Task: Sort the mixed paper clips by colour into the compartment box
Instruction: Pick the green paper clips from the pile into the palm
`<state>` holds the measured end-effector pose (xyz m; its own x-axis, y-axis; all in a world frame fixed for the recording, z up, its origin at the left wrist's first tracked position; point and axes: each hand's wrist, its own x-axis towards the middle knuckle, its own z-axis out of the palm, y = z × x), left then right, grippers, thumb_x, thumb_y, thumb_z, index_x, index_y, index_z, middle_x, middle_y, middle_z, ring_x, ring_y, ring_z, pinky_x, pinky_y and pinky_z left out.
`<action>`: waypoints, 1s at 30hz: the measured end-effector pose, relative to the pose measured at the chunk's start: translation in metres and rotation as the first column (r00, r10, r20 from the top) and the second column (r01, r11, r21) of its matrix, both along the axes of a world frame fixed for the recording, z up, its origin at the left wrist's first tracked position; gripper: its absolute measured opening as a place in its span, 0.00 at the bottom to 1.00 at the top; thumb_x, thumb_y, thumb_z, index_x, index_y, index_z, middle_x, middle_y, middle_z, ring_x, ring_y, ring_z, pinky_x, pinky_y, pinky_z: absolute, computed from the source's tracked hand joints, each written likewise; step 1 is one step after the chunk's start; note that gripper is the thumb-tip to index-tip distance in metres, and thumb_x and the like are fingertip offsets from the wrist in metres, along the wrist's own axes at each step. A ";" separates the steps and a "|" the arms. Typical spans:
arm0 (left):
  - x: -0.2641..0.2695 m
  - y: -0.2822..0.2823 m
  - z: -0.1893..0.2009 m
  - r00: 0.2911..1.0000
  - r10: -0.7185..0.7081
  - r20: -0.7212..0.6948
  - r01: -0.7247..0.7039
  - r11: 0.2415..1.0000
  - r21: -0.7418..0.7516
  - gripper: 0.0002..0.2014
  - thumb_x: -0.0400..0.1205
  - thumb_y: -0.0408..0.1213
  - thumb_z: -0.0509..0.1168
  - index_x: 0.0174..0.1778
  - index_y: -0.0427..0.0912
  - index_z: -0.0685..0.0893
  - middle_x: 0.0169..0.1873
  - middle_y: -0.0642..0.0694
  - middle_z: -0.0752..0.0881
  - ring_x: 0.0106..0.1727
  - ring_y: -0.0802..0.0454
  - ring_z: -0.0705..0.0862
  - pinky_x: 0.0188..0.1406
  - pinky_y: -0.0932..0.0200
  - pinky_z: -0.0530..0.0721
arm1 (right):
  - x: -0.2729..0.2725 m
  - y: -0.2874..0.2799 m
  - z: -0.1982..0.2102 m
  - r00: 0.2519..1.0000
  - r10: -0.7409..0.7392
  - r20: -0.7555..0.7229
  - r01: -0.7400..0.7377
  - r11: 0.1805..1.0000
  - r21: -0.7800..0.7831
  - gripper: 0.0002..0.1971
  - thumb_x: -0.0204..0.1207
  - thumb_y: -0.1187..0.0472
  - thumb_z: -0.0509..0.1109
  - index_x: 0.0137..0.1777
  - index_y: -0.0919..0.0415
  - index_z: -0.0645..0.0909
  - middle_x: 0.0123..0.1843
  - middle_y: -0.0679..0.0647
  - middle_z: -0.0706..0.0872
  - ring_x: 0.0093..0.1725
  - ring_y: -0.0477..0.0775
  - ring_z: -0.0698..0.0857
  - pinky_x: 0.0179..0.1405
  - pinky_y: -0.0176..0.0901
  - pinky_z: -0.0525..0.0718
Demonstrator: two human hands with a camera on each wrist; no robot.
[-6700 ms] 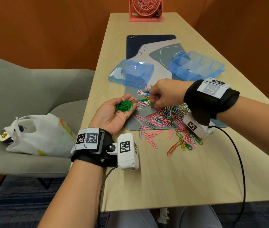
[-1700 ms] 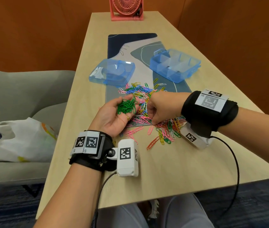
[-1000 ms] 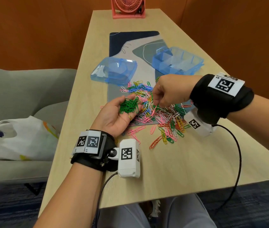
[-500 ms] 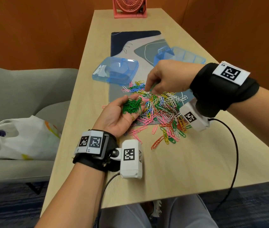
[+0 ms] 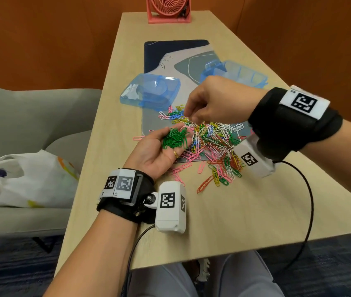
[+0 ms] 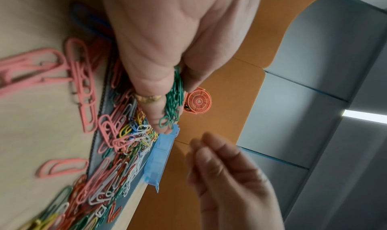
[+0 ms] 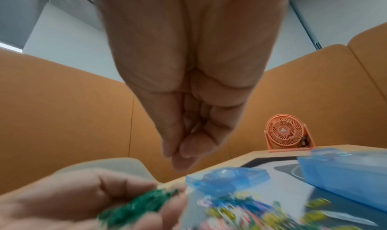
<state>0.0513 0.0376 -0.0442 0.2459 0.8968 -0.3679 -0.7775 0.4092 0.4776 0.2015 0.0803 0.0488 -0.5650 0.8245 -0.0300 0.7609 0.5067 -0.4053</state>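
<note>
Across the table [image 5: 223, 215] the mixed clip pile [image 5: 211, 142] lies loose; left hand [image 5: 159, 151] cups green clips [image 5: 175, 139], right hand [image 5: 217, 99] pinches shut, contents unclear, so single greens should be lifted clear of tangles.
</note>
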 end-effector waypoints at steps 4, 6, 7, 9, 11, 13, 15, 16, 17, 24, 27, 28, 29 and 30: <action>0.001 0.000 -0.001 0.999 0.008 -0.050 -0.007 1.000 0.017 0.17 0.87 0.33 0.48 0.48 0.28 0.80 0.36 0.33 0.87 0.39 0.41 0.88 0.41 0.51 0.88 | 0.020 -0.019 -0.010 0.980 0.042 0.192 -0.028 0.997 -0.071 0.06 0.71 0.63 0.76 0.45 0.51 0.89 0.36 0.42 0.88 0.33 0.34 0.81 0.34 0.26 0.76; 0.001 -0.001 -0.001 0.997 0.011 -0.073 -0.008 0.999 0.038 0.16 0.88 0.32 0.48 0.47 0.29 0.80 0.35 0.33 0.88 0.36 0.43 0.89 0.41 0.52 0.88 | 0.027 -0.029 -0.019 0.960 0.083 0.267 -0.048 0.990 -0.133 0.06 0.70 0.61 0.78 0.44 0.50 0.89 0.36 0.42 0.87 0.34 0.37 0.81 0.36 0.30 0.77; 0.001 -0.002 -0.002 0.997 0.012 -0.080 -0.008 0.999 0.045 0.16 0.88 0.32 0.48 0.47 0.30 0.80 0.35 0.33 0.88 0.36 0.43 0.89 0.41 0.53 0.88 | 0.029 -0.033 -0.023 0.953 0.096 0.289 -0.050 0.986 -0.162 0.06 0.69 0.61 0.78 0.44 0.50 0.89 0.36 0.42 0.87 0.34 0.37 0.81 0.36 0.32 0.78; 0.001 -0.003 -0.002 0.997 0.016 -0.081 -0.012 0.999 0.052 0.16 0.88 0.32 0.48 0.47 0.30 0.80 0.35 0.34 0.88 0.36 0.44 0.89 0.41 0.54 0.88 | 0.032 -0.038 -0.030 0.943 0.122 0.310 -0.054 0.974 -0.220 0.07 0.69 0.63 0.78 0.44 0.51 0.88 0.36 0.43 0.88 0.34 0.37 0.82 0.38 0.34 0.80; 0.001 -0.004 -0.002 0.996 0.024 -0.081 -0.019 0.998 0.055 0.16 0.88 0.32 0.48 0.47 0.30 0.80 0.35 0.33 0.88 0.36 0.43 0.89 0.42 0.54 0.88 | 0.033 -0.041 -0.035 0.932 0.147 0.332 -0.060 0.964 -0.258 0.08 0.70 0.65 0.76 0.46 0.52 0.88 0.34 0.42 0.87 0.34 0.38 0.82 0.38 0.34 0.81; 0.001 -0.004 -0.003 0.997 0.026 -0.077 -0.022 0.998 0.051 0.16 0.88 0.32 0.48 0.47 0.30 0.80 0.36 0.33 0.88 0.36 0.43 0.89 0.41 0.54 0.88 | 0.035 -0.041 -0.040 0.917 0.151 0.370 -0.060 0.968 -0.245 0.07 0.72 0.64 0.75 0.47 0.51 0.87 0.32 0.38 0.83 0.32 0.36 0.80 0.32 0.26 0.76; 0.000 -0.004 -0.004 0.997 0.030 -0.073 -0.027 0.999 0.046 0.16 0.88 0.32 0.48 0.47 0.30 0.80 0.39 0.32 0.87 0.37 0.43 0.89 0.40 0.53 0.88 | 0.037 -0.037 -0.042 0.913 0.126 0.389 -0.053 0.980 -0.192 0.05 0.73 0.63 0.74 0.46 0.52 0.87 0.31 0.38 0.80 0.31 0.35 0.77 0.29 0.24 0.72; 0.000 -0.004 -0.004 0.996 0.035 -0.076 -0.032 0.998 0.045 0.16 0.88 0.32 0.48 0.47 0.30 0.80 0.40 0.32 0.86 0.37 0.43 0.89 0.40 0.53 0.88 | 0.038 -0.035 -0.043 0.912 0.108 0.395 -0.046 0.985 -0.165 0.04 0.74 0.62 0.74 0.46 0.52 0.87 0.31 0.38 0.80 0.31 0.37 0.77 0.30 0.26 0.72; 0.000 -0.003 -0.005 0.996 0.037 -0.080 -0.034 0.998 0.046 0.16 0.88 0.32 0.48 0.47 0.30 0.80 0.41 0.32 0.86 0.37 0.43 0.89 0.40 0.53 0.88 | 0.039 -0.033 -0.042 0.912 0.093 0.399 -0.038 0.989 -0.145 0.03 0.74 0.61 0.74 0.45 0.52 0.86 0.32 0.39 0.80 0.32 0.38 0.77 0.31 0.28 0.73; -0.001 -0.003 -0.005 0.995 0.035 -0.093 -0.030 0.998 0.053 0.16 0.88 0.32 0.48 0.46 0.30 0.80 0.39 0.33 0.86 0.38 0.43 0.89 0.42 0.54 0.88 | 0.044 -0.037 -0.038 0.936 0.067 0.345 -0.027 0.992 -0.121 0.05 0.71 0.58 0.77 0.42 0.52 0.82 0.34 0.43 0.80 0.33 0.40 0.77 0.33 0.36 0.76; -0.001 -0.004 -0.005 0.996 0.027 -0.088 -0.023 0.998 0.053 0.16 0.88 0.32 0.48 0.46 0.30 0.80 0.37 0.33 0.87 0.36 0.43 0.89 0.41 0.53 0.88 | 0.039 -0.048 -0.039 0.931 0.111 0.349 -0.037 0.976 -0.213 0.08 0.67 0.52 0.80 0.39 0.53 0.86 0.33 0.44 0.85 0.32 0.40 0.80 0.35 0.39 0.81; -0.001 -0.004 -0.004 0.996 0.025 -0.087 -0.021 0.998 0.052 0.17 0.88 0.32 0.48 0.46 0.30 0.80 0.36 0.33 0.87 0.36 0.43 0.90 0.41 0.53 0.88 | 0.037 -0.051 -0.040 0.926 0.120 0.357 -0.038 0.973 -0.229 0.09 0.66 0.51 0.81 0.40 0.53 0.86 0.33 0.44 0.85 0.31 0.40 0.80 0.34 0.38 0.81; -0.001 -0.004 -0.004 0.996 0.024 -0.085 -0.020 0.998 0.051 0.17 0.88 0.32 0.48 0.46 0.30 0.80 0.36 0.33 0.88 0.36 0.43 0.90 0.42 0.53 0.88 | 0.036 -0.052 -0.042 0.924 0.121 0.363 -0.037 0.972 -0.230 0.10 0.65 0.50 0.81 0.41 0.53 0.86 0.33 0.43 0.85 0.31 0.39 0.80 0.34 0.36 0.80; -0.001 -0.004 -0.004 0.996 0.025 -0.085 -0.020 0.999 0.051 0.17 0.88 0.32 0.48 0.46 0.30 0.80 0.36 0.33 0.88 0.36 0.43 0.90 0.42 0.53 0.88 | 0.035 -0.052 -0.043 0.923 0.116 0.368 -0.034 0.974 -0.222 0.10 0.66 0.51 0.81 0.42 0.53 0.85 0.33 0.42 0.83 0.31 0.39 0.79 0.32 0.35 0.78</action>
<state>0.0504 0.0333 -0.0482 0.1948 0.9194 -0.3417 -0.7415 0.3661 0.5623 0.2363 0.0284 0.0054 -0.5379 0.7321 -0.4180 0.8405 0.5041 -0.1987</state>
